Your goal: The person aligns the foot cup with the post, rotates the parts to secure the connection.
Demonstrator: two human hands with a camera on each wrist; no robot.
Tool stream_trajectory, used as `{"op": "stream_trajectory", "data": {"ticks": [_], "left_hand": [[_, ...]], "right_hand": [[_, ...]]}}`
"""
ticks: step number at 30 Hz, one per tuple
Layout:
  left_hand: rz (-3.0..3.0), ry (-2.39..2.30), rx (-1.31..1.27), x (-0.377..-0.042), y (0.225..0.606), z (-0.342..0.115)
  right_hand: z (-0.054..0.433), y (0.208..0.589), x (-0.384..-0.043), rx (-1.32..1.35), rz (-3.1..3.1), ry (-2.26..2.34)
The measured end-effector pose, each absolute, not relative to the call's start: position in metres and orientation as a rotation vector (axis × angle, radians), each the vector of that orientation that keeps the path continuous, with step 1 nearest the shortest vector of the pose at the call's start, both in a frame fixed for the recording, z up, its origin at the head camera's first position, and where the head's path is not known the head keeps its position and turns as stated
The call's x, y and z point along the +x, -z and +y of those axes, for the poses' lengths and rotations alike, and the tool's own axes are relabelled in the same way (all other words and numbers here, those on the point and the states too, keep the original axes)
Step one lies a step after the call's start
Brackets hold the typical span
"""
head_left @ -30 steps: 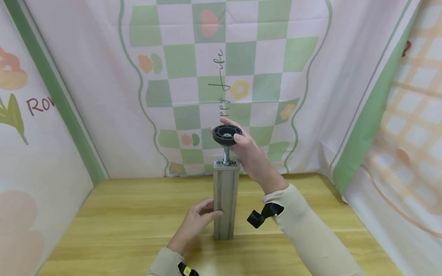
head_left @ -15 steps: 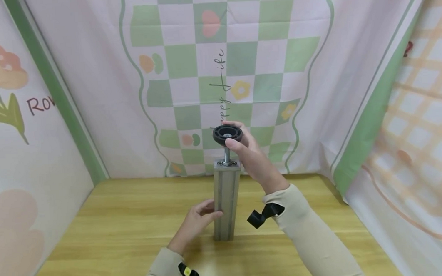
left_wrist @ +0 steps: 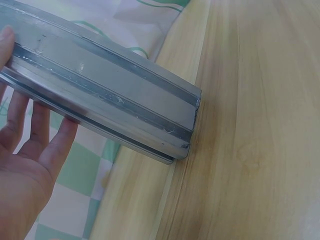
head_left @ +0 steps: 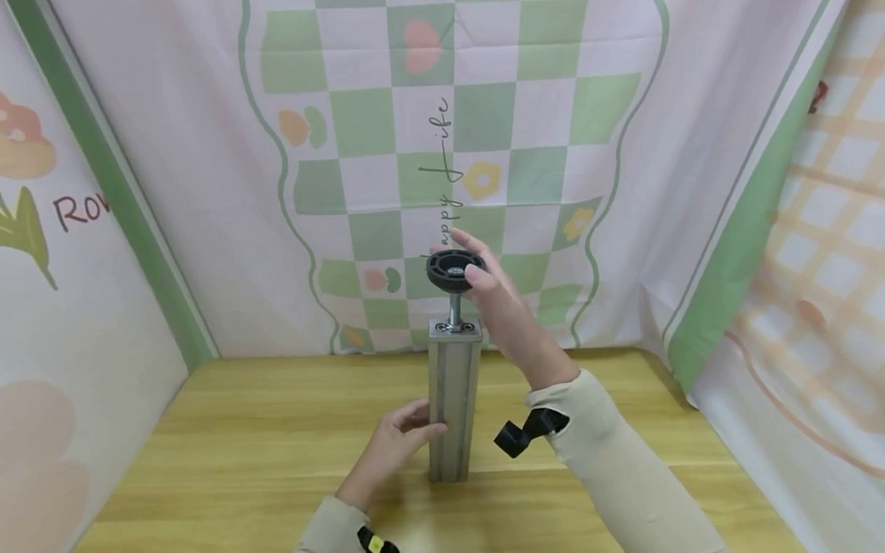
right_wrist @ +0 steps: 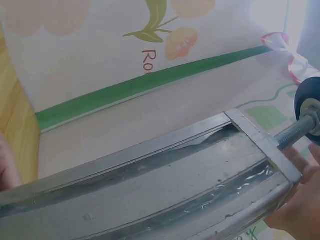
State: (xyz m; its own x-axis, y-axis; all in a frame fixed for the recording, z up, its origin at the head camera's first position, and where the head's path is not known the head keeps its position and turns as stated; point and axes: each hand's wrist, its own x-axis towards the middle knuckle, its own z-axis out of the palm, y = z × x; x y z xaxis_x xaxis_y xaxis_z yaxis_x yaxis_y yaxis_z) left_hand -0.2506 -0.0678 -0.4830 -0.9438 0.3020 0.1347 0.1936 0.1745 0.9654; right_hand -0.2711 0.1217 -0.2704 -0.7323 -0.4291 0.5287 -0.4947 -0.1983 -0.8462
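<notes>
An aluminium extrusion profile [head_left: 453,409] stands upright on the wooden table, with a metal end plate [head_left: 454,329] on top. A threaded rod [head_left: 455,309] rises from that plate and carries a round black levelling foot [head_left: 449,283]. My left hand [head_left: 391,446] grips the lower part of the profile from the left; in the left wrist view its fingers [left_wrist: 42,132] lie along one side and the thumb tip on the face. At the top, my right hand [head_left: 500,311] holds the foot's right rim, thumb at the near side, fingers reaching behind it.
The wooden table [head_left: 271,452] extends around the profile. A checkered curtain [head_left: 374,121] hangs behind it, with printed cloths [head_left: 76,312] at the left and right. Each wrist wears a black camera mount [head_left: 522,435].
My right thumb moved along the foot's rim to the front, then back to the right; the fingers behind curled in and extended again. The left hand and profile stayed put.
</notes>
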Motion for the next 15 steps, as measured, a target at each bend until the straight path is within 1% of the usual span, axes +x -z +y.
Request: {"op": "stream_trajectory", "data": {"ticks": [7,10,15], "left_hand": [[2.343,-1.9,0.494,-0.2501,0.4828,-0.0678],[2.339,-1.905,0.494,-0.25,0.4826,-0.0677],[2.341,-1.901,0.507,-0.2494,0.4826,-0.068]], "right_hand": [[0.1246,0.2714,-0.2763,1.22,-1.885,-2.254],[0.1259,0.2712,-0.2766,1.193,-1.903,-2.229],[0.1281,0.2713,-0.276,1.059,-1.978,-2.149]]}}
